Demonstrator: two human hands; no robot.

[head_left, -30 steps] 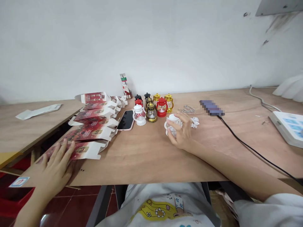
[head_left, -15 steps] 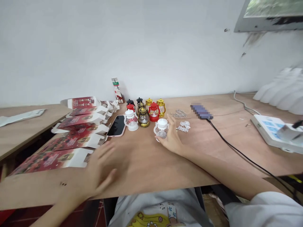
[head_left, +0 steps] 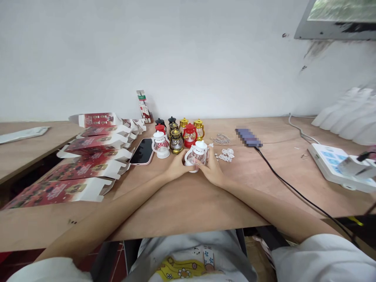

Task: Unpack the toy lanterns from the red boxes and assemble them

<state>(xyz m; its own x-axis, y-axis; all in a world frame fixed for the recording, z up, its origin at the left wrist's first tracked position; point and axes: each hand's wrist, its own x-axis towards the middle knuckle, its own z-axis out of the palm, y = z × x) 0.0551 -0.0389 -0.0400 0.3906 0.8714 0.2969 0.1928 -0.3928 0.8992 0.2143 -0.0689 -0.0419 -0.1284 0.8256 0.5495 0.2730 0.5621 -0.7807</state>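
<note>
A small white lantern (head_left: 200, 148) with a clear globe stands upright between my hands, at the middle of the table. My left hand (head_left: 177, 166) is closed around its left side, the thumb at the base. From the right, my right hand (head_left: 214, 167) grips it, with the thumb across the lower front. Just behind stand several more small lanterns: a red lantern (head_left: 190, 136), a bronze-coloured lantern (head_left: 176, 142), a gold lantern (head_left: 199, 129), a black lantern (head_left: 172, 120) and another white lantern (head_left: 161, 146). Small white pieces (head_left: 226, 155) lie right of my right hand.
Red printed cartons (head_left: 85, 168), partly folded, line the left side, beside a phone (head_left: 142, 152). Thin metal pieces (head_left: 221, 139) lie behind the white pieces. At right are a blurred-out device (head_left: 248, 138) with a black cable (head_left: 282, 180) and a white power strip (head_left: 330, 158).
My left hand has come from the front left of the table to the white lantern and taken hold of it. My right hand has stayed at the lantern, its fingers now closer around it.
</note>
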